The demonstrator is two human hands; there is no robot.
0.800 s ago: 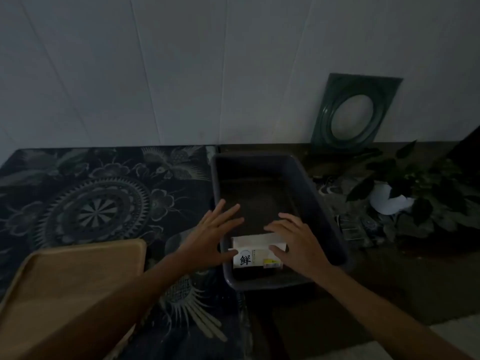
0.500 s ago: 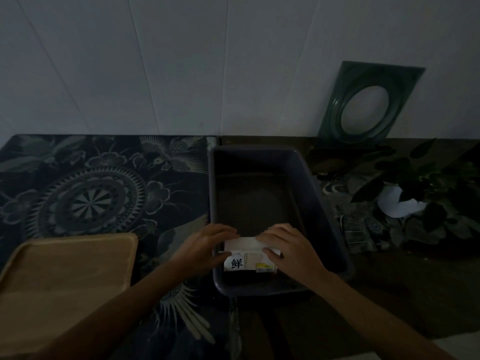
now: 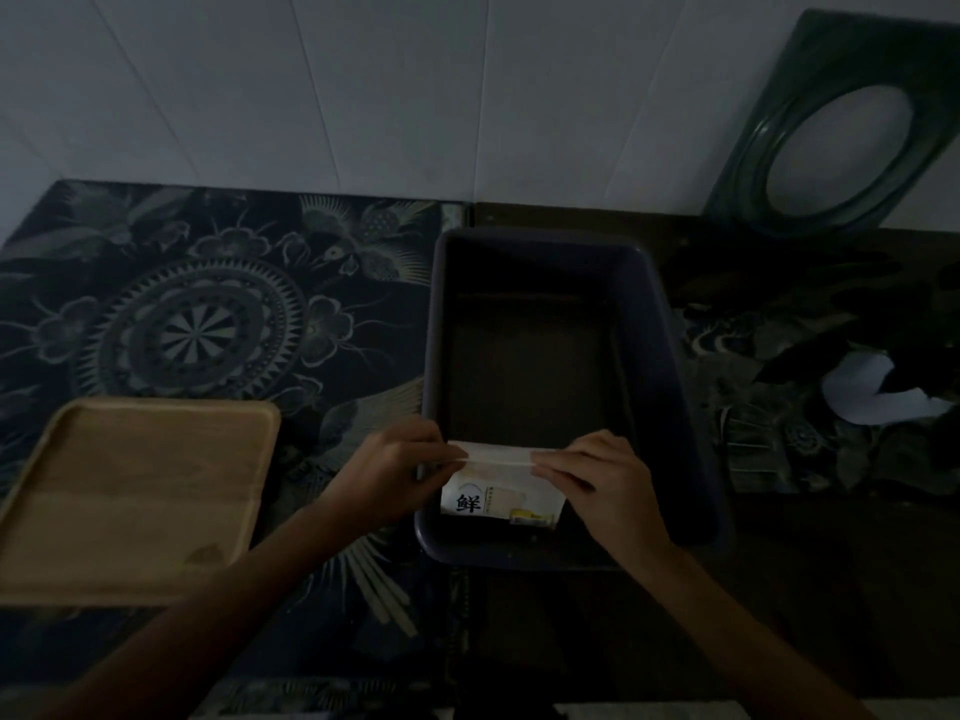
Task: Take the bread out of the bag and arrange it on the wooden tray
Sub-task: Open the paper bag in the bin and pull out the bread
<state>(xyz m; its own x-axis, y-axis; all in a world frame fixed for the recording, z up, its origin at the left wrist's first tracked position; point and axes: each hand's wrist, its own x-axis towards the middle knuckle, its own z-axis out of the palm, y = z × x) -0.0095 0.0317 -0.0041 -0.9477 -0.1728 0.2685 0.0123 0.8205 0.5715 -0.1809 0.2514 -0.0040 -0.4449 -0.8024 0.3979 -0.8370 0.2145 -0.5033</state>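
My left hand [image 3: 395, 467]: fingers pinched on the left end of the folded top edge of the white printed bread bag [image 3: 501, 491]. My right hand [image 3: 597, 483]: fingers pinched on the right end of the same edge. Both hands grasp the bag; the strip of its top runs taut between them.

White printed bread bag: one, sealed strip at top, large black character on its front, small yellow label at the lower right. Stands at the near end of the dark rectangular plastic bin [image 3: 670, 350], lower part inside the bin, top edge about level with the rim. Bread itself not visible; light too dim to tell what the bag holds.

Dark rectangular plastic bin: one, deep walls, rounded corners, nothing else seen in it besides the bag.

Pale rectangular wooden tray [image 3: 135, 496]: one, raised rim, rounded corners, bare, left of the bin and apart from it, beside my left forearm.

Dark patterned cloth with pale floral and mandala print [image 3: 197, 324]: covers the surface under tray and bin.

Dark green square frame with oval opening [image 3: 748, 163]: leans on the white panelled wall [image 3: 363, 85], far right.

Dark-leaved plant with white wrapping [image 3: 872, 387]: right of the bin, details unclear.
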